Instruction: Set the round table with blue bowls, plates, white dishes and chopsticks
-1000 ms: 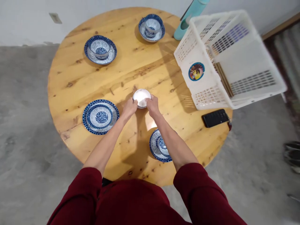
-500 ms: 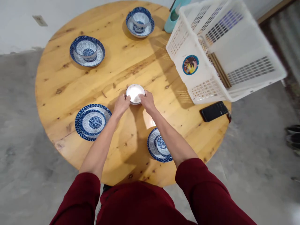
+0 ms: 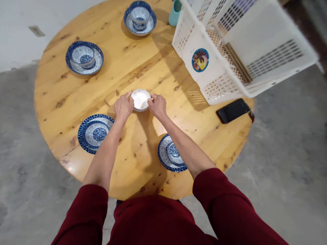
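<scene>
A small round white dish (image 3: 140, 99) with a dark line round its rim is at the middle of the wooden table, between my two hands. My left hand (image 3: 124, 105) grips its left side, thumb at the rim. On the opposite side my right hand (image 3: 157, 105) holds the rim with thumb and bent fingers. Whether the dish rests on the wood or is just above it, I cannot tell. Below my left hand lies a stack of blue-and-white plates (image 3: 99, 134), partly covered by my forearm. My right forearm partly hides a blue-and-white plate (image 3: 163, 154) with a smaller bowl (image 3: 174, 151) on it.
Two blue-and-white dishes (image 3: 98, 64) (image 3: 150, 29) with bowls (image 3: 83, 56) (image 3: 140, 17) in them stand farther back. A big white plastic basket (image 3: 217, 75) holding brown sticks (image 3: 237, 63) stands at the right, near a black phone (image 3: 233, 111) and a turquoise container (image 3: 175, 13).
The view has shifted, so the far dishes and basket sit differently in the picture. My hands have moved slightly round the sides of the white dish, which stays at about the same spot over the table.
</scene>
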{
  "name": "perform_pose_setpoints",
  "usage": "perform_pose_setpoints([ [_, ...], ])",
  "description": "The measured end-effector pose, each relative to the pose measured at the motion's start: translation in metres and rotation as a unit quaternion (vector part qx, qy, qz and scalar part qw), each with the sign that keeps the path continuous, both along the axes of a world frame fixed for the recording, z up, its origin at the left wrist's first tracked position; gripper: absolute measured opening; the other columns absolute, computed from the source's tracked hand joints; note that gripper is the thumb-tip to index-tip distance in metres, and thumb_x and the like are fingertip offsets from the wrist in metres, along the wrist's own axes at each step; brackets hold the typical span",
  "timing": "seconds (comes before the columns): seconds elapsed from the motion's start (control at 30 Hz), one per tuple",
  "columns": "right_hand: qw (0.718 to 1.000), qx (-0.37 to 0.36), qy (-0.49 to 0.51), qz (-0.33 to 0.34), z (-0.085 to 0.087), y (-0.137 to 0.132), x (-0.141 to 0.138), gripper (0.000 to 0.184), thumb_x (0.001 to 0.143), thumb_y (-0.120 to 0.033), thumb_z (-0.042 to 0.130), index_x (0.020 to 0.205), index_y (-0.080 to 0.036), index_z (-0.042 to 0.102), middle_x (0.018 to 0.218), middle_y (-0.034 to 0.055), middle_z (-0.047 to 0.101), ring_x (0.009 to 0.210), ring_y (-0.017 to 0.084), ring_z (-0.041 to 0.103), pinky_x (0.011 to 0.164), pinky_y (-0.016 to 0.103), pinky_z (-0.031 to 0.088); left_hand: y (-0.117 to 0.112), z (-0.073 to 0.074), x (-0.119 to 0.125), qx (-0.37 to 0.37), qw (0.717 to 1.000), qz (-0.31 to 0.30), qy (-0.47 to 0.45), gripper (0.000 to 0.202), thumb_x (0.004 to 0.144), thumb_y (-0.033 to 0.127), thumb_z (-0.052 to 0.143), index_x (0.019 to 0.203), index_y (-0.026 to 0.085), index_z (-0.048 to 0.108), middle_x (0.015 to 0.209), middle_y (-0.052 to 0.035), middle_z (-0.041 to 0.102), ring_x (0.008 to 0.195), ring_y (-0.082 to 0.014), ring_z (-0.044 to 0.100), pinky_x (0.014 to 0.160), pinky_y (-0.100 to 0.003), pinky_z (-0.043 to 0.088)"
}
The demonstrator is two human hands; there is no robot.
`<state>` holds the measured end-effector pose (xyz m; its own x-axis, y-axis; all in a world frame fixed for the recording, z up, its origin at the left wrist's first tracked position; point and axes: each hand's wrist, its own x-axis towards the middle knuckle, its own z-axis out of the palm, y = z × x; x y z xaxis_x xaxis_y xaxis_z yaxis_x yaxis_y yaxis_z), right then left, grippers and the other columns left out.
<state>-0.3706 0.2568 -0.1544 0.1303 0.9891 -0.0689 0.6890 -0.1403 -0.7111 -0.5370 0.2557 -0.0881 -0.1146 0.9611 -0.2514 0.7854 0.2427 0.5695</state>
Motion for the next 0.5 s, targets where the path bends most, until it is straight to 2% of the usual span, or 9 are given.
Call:
perform_pose_setpoints([
  [0.13, 1.0, -0.008, -0.021, -0.008, 0.001, 0.001, -0.001, 0.024, 0.088, -0.025, 0.049, 0.097, -0.016, 0.07, 0.075, 0.01, 0.064, 0.089, 0.034, 0.063, 0.097, 0.052, 0.048, 0.005, -0.002, -0.001, -0.004, 1.0, -0.012, 0.009, 0.046, 0.091, 0.031, 0.053, 0.133, 0.025, 0.07, 0.127, -0.0132, 0.073, 0.128, -0.039, 0.058, 0.11, -0.053, 0.043],
  [0.23, 1.0, 0.002, -0.011, -0.007, -0.002, 0.002, 0.001, 0.026, 0.089, -0.03, 0.05, 0.101, -0.016, 0.069, 0.075, 0.0091, 0.064, 0.088, 0.033, 0.063, 0.096, 0.052, 0.049, 0.002, -0.003, -0.002, -0.004, 1.0, -0.014, 0.005, 0.045, 0.092, 0.035, 0.052, 0.133, 0.025, 0.069, 0.126, -0.0131, 0.073, 0.129, -0.039, 0.058, 0.112, -0.054, 0.042],
  [0.37, 1.0, 0.022, 0.019, -0.003, -0.004, 0.002, 0.0, 0.036, 0.094, -0.042, 0.047, 0.111, -0.018, 0.067, 0.077, 0.0085, 0.065, 0.092, 0.033, 0.064, 0.098, 0.052, 0.05, -0.008, -0.003, -0.007, 0.01, 1.0, -0.006, 0.003, 0.051, 0.096, 0.043, 0.049, 0.14, 0.022, 0.062, 0.12, -0.0145, 0.074, 0.128, -0.0366, 0.06, 0.113, -0.051, 0.041],
  [0.5, 0.999, 0.019, 0.035, -0.012, 0.005, -0.003, 0.002, 0.045, 0.097, -0.047, 0.041, 0.121, -0.016, 0.065, 0.081, 0.0086, 0.066, 0.095, 0.032, 0.065, 0.099, 0.052, 0.05, -0.028, 0.003, -0.013, 0.05, 0.999, 0.002, -0.014, 0.056, 0.1, 0.052, 0.044, 0.144, 0.019, 0.056, 0.116, -0.0143, 0.074, 0.124, -0.0332, 0.064, 0.112, -0.046, 0.042],
])
